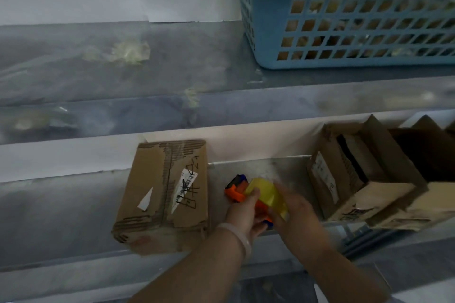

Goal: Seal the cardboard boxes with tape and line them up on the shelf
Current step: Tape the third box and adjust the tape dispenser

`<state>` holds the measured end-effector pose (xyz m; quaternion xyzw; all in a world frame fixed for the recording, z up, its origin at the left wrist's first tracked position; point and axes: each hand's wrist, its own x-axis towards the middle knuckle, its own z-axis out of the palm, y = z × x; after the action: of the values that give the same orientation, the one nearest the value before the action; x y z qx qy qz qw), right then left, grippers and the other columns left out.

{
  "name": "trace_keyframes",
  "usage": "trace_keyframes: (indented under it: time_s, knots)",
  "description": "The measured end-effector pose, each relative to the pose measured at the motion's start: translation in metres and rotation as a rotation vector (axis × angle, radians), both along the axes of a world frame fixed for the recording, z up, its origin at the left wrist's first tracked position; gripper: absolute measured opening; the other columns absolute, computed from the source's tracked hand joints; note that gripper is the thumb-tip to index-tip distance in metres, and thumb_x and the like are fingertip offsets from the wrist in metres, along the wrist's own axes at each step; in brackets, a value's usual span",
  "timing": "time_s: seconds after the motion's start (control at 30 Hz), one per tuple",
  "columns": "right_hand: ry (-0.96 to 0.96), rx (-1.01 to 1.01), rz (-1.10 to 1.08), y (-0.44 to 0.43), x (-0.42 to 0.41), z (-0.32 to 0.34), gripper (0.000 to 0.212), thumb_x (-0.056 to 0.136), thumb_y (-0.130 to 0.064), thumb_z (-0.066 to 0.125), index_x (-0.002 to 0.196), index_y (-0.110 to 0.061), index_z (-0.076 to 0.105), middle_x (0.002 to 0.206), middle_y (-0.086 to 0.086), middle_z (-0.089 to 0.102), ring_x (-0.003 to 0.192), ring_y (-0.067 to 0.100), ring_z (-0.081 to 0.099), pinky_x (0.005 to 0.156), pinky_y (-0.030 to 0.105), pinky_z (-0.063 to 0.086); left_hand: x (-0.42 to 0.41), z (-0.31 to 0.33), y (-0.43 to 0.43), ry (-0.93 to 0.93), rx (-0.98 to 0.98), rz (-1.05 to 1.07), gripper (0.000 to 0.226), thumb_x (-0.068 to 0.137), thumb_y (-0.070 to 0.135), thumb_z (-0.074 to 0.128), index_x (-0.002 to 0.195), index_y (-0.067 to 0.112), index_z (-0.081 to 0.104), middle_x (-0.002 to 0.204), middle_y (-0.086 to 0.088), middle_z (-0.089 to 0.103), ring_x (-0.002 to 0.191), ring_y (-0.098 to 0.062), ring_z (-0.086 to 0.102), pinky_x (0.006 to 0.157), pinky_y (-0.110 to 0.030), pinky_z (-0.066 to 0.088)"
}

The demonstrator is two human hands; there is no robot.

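A grey metal shelf unit [73,216] fills the view, its upper board dull and smeared, carrying a blue perforated plastic basket [344,32] at far right. On the lower board, at left, sits a closed cardboard box [160,194], its corrugated skin torn along the edges, a barcode label and black pen marks on top, clear tape seemingly already down its seam. At right an open cardboard box [354,174] tilts with its flaps standing up, a second open one just beyond it, blurred. Between the boxes both hands meet over an orange tape dispenser [236,192] loaded with a glossy yellow roll. The left hand [243,214], a pale bangle at the wrist, is wrapped around the dispenser's handle; the right hand [295,214] lies against the roll, though motion blur hides whether its fingers actually close on it. The step in hand looks like readying the tape: best to free a clean tail first, then press the flaps of the right-hand box flat before drawing tape along the seam.
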<state>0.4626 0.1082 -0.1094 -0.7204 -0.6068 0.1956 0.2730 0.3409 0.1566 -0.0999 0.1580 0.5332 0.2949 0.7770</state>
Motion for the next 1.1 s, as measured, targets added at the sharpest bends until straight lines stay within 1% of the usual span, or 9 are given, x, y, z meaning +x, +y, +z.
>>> trace_keyframes:
  time_s: [0.13,0.23,0.4,0.5,0.57,0.67,0.9,1.03,1.1]
  knots:
    - [0.104,0.025,0.005,-0.012,0.003,0.000,0.051,0.093,-0.039,0.056,0.140,-0.023,0.048,0.132,-0.003,0.054,0.124,0.014,0.047,0.105,0.033,0.038,0.001,-0.003,-0.002,0.028,0.045,0.025,0.023,0.092,0.026,0.062,0.110,0.012,0.059,0.103,-0.014,0.069,0.088,-0.026,0.067,0.066,-0.034,0.055]
    - [0.386,0.043,-0.163,-0.022,0.010,0.006,0.042,0.095,-0.043,0.044,0.134,-0.030,0.052,0.134,-0.007,0.053,0.117,0.004,0.049,0.099,0.027,0.039,-0.005,0.005,-0.015,0.027,0.160,-0.054,0.018,0.096,0.021,0.055,0.107,0.009,0.061,0.091,-0.012,0.072,0.081,-0.024,0.069,0.059,-0.031,0.056]
    - [1.415,-0.264,-0.324,-0.029,0.021,0.025,0.045,0.101,-0.044,0.035,0.122,-0.011,0.058,0.131,0.018,0.059,0.099,0.025,0.068,0.082,0.040,0.053,-0.023,0.041,-0.036,-0.184,0.276,-0.177,0.030,0.083,0.020,0.058,0.109,0.003,0.060,0.099,-0.018,0.070,0.087,-0.030,0.067,0.081,-0.046,0.055]
    - [1.866,-0.484,-0.119,-0.032,0.020,0.043,0.060,0.084,-0.042,0.066,0.127,-0.002,0.059,0.127,0.026,0.060,0.109,0.042,0.063,0.082,0.051,0.055,-0.040,0.062,-0.044,-0.274,0.356,-0.291,0.049,0.079,0.026,0.061,0.121,0.001,0.057,0.115,-0.020,0.067,0.099,-0.031,0.066,0.086,-0.045,0.055]
    - [1.935,-0.439,0.089,-0.036,0.016,0.056,0.072,0.064,-0.034,0.088,0.124,-0.001,0.062,0.130,0.026,0.057,0.114,0.043,0.059,0.084,0.052,0.055,-0.053,0.072,-0.046,-0.328,0.400,-0.326,0.070,0.073,0.032,0.074,0.131,-0.001,0.052,0.126,-0.023,0.060,0.108,-0.034,0.062,0.089,-0.044,0.054]
    - [1.966,-0.382,0.249,-0.038,0.006,0.070,0.072,0.067,-0.035,0.085,0.126,-0.003,0.060,0.134,0.024,0.055,0.120,0.042,0.056,0.097,0.054,0.048,-0.070,0.079,-0.047,-0.451,0.448,-0.382,0.089,0.067,0.033,0.083,0.137,-0.005,0.043,0.139,-0.028,0.046,0.119,-0.038,0.053,0.092,-0.044,0.051]
    - [1.935,-0.270,0.242,-0.034,-0.022,0.087,0.073,0.053,-0.037,0.093,0.113,-0.002,0.070,0.117,0.025,0.065,0.102,0.041,0.066,0.083,0.052,0.056,-0.096,0.073,-0.051,-0.551,0.423,-0.367,0.055,0.080,0.027,0.074,0.127,0.003,0.059,0.130,-0.020,0.058,0.118,-0.032,0.057,0.096,-0.040,0.049]
    - [1.863,-0.184,0.267,-0.031,-0.021,0.096,0.050,0.062,-0.028,0.089,0.104,-0.008,0.071,0.090,0.017,0.070,0.078,0.031,0.070,0.067,0.044,0.060,-0.110,0.076,-0.055,-0.239,0.539,-0.315,0.041,0.088,0.012,0.060,0.125,-0.003,0.058,0.120,-0.023,0.064,0.108,-0.033,0.064,0.085,-0.039,0.054]
    - [1.657,-0.111,0.264,-0.026,-0.018,0.100,0.039,0.077,-0.023,0.069,0.115,-0.017,0.068,0.106,0.011,0.072,0.091,0.030,0.071,0.071,0.039,0.060,-0.116,0.081,-0.051,-0.017,0.597,-0.186,0.047,0.081,0.019,0.060,0.125,0.000,0.059,0.112,-0.017,0.069,0.104,-0.031,0.067,0.088,-0.044,0.055]
